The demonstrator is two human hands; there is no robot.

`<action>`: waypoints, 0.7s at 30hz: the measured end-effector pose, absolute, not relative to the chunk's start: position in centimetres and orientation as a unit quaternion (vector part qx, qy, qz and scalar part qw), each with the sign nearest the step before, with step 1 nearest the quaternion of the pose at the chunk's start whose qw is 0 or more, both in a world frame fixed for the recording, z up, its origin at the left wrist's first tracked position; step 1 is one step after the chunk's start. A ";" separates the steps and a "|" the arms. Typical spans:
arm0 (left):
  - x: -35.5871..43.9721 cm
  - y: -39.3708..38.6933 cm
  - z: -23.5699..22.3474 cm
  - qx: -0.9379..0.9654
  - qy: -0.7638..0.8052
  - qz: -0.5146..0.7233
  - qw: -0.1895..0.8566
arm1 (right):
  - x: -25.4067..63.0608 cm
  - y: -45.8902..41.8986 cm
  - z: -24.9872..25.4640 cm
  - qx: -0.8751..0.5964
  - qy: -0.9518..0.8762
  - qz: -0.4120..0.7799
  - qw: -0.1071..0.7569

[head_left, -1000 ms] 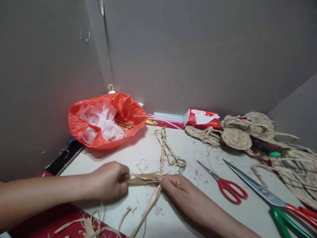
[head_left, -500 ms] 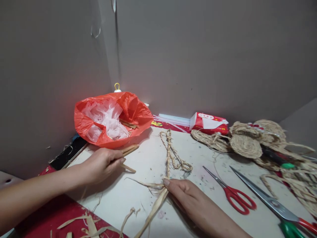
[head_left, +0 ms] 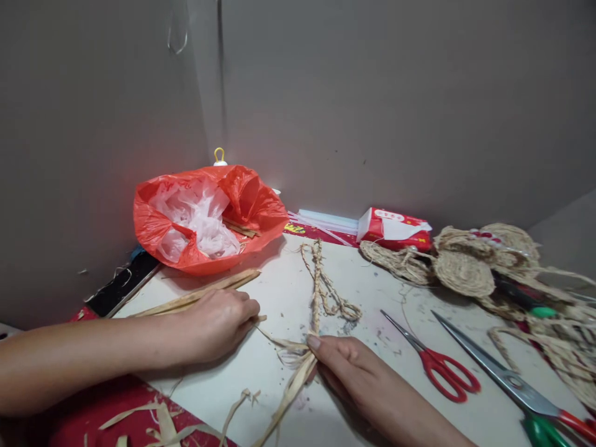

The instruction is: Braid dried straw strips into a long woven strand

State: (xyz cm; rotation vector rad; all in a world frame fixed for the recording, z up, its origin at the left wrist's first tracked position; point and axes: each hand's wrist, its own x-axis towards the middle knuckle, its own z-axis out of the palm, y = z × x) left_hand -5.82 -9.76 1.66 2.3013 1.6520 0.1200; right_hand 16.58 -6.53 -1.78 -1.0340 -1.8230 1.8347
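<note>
My right hand (head_left: 356, 372) pinches a braided straw-coloured cord (head_left: 316, 304) between thumb and finger, where the braid passes into loose flat strips (head_left: 291, 391). Beyond the pinch, the finished braid lies on the white board with a looped end. My left hand (head_left: 228, 326) is closed, palm down, to the left of the braid. A short tip of a dried strip (head_left: 262, 318) sticks out from its fingers; the rest is hidden. One thin loose strand runs from the braid to those fingertips. Behind my left wrist lies a bundle of dried strips (head_left: 200, 293).
A red plastic bag (head_left: 261, 214) with white plastic inside stands at the back left. To the right lie red-handled scissors (head_left: 449, 372) and larger shears (head_left: 507, 379). Coiled woven pieces (head_left: 465, 273) and a tissue pack (head_left: 395, 233) sit behind. Strip scraps (head_left: 167, 422) litter the red surface.
My left hand has moved right and slightly nearer, away from the bundle, with the short strip tip moving along. My right hand keeps its pinch in the same place.
</note>
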 end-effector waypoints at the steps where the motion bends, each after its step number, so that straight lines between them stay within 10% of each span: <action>1: -6.0 -9.5 1.3 0.800 0.577 0.051 0.155 | 16.6 -6.5 -1.9 -0.367 -0.638 0.655 0.169; 21: -10.5 -7.9 4.4 0.688 0.582 0.123 0.416 | 16.7 -6.6 -2.1 -0.367 -0.607 0.695 0.122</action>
